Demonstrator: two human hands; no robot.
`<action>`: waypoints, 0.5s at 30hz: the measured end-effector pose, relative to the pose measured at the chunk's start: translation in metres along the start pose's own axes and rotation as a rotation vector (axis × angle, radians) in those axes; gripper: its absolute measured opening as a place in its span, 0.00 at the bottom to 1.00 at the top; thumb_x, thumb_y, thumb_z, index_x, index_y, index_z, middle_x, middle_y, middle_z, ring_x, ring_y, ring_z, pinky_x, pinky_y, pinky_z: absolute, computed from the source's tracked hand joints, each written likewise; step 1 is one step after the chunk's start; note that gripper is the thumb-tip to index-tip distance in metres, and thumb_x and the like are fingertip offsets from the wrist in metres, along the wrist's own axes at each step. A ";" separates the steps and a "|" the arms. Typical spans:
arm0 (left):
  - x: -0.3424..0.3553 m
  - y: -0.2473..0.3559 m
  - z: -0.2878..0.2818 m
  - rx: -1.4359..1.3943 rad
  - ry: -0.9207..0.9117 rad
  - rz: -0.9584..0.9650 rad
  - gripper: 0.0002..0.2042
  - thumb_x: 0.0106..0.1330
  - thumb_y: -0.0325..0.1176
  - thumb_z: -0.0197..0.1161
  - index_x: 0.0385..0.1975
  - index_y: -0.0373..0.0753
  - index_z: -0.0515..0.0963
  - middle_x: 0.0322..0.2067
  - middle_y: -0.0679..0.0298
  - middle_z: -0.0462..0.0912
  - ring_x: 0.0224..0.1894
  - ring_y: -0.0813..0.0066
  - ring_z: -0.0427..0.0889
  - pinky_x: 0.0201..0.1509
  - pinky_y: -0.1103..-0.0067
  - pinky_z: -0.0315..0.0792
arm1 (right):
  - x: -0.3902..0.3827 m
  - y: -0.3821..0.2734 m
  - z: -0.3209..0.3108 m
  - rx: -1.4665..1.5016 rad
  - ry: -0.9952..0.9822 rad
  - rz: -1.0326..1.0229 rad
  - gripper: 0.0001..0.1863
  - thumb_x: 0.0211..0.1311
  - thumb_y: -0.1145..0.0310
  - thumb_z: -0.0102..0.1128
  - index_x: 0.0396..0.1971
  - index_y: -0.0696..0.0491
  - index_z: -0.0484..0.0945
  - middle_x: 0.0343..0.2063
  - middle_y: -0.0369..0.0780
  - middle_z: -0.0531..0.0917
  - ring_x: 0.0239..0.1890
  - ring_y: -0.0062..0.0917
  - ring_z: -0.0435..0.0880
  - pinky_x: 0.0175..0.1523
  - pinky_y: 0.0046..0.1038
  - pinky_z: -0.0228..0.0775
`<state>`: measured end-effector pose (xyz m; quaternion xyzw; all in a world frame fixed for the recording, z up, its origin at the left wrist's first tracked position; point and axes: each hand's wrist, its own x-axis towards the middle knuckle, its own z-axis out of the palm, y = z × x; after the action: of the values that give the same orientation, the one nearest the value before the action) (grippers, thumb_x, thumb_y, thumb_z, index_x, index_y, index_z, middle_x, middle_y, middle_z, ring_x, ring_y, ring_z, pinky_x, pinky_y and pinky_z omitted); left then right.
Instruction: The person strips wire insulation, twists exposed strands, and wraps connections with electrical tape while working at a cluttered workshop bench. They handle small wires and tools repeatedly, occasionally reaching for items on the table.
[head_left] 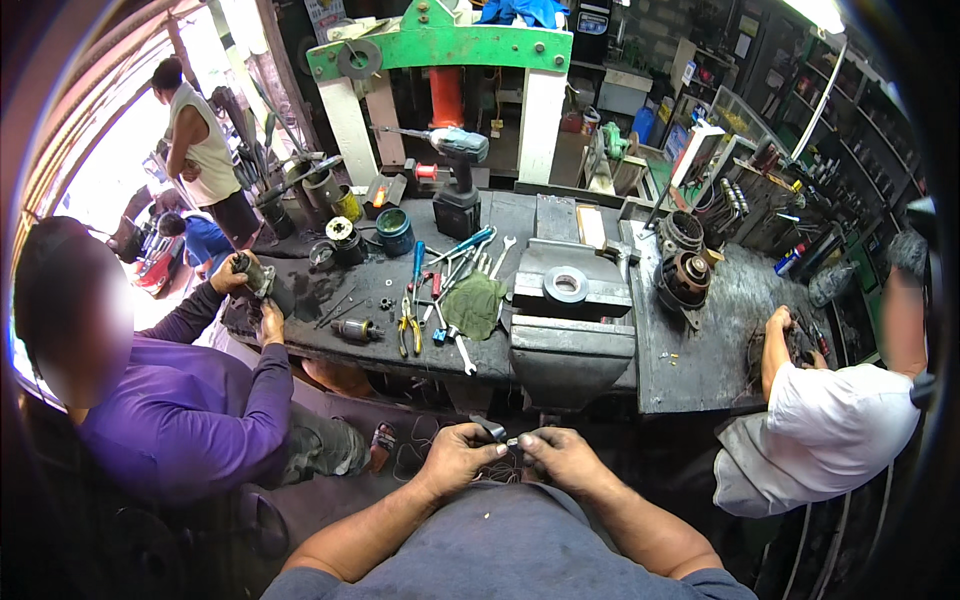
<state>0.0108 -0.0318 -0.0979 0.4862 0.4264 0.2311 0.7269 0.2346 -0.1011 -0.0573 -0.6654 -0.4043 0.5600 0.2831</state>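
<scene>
Close in front of my body, my left hand [462, 458] and my right hand [562, 460] nearly meet, fingers closed in a pinch. A smooth grey piece [489, 427] sticks out past the left fingers; its kind I cannot make out. Between the two thumbs shows a small pale bit [512, 441], too small to name. Thin wires [412, 452] hang in loops below and left of my hands. Just beyond my hands stands a large bench vise [572, 350], with a roll of grey tape [566, 284] lying on top of it.
On the workbench [700, 350] lie pliers [409, 325], wrenches [466, 355], a green rag [474, 305] and a cordless impact wrench [458, 180]. A person in purple [190, 420] holds a metal part at left. Another in white [840, 420] works at right.
</scene>
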 end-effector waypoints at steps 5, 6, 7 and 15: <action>-0.007 -0.002 -0.004 0.026 0.000 -0.032 0.13 0.73 0.35 0.77 0.47 0.30 0.89 0.35 0.67 0.91 0.38 0.84 0.84 0.43 0.81 0.78 | 0.012 0.008 0.014 0.169 -0.070 -0.026 0.19 0.77 0.59 0.69 0.48 0.64 0.89 0.36 0.41 0.92 0.38 0.23 0.86 0.46 0.30 0.80; -0.007 -0.003 -0.004 0.016 -0.017 0.007 0.13 0.74 0.35 0.77 0.47 0.29 0.89 0.34 0.68 0.91 0.37 0.84 0.84 0.43 0.81 0.78 | 0.012 0.008 0.015 0.191 -0.082 -0.004 0.18 0.77 0.60 0.69 0.47 0.63 0.89 0.35 0.41 0.92 0.37 0.21 0.86 0.46 0.29 0.79; -0.007 -0.003 -0.005 0.024 -0.013 0.027 0.14 0.74 0.35 0.76 0.48 0.29 0.89 0.34 0.68 0.90 0.37 0.84 0.83 0.42 0.81 0.78 | 0.012 0.008 0.015 0.222 -0.096 0.023 0.18 0.77 0.60 0.69 0.47 0.63 0.89 0.35 0.40 0.92 0.37 0.20 0.86 0.45 0.29 0.79; -0.007 0.004 0.000 0.059 0.091 0.041 0.13 0.75 0.34 0.72 0.48 0.29 0.89 0.34 0.64 0.92 0.35 0.83 0.86 0.40 0.80 0.79 | 0.009 0.003 0.019 0.309 -0.073 -0.013 0.14 0.77 0.64 0.68 0.45 0.62 0.89 0.32 0.37 0.89 0.34 0.18 0.84 0.40 0.27 0.79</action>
<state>0.0075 -0.0358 -0.0912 0.5051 0.4557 0.2549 0.6872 0.2168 -0.0960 -0.0686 -0.5906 -0.3275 0.6374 0.3710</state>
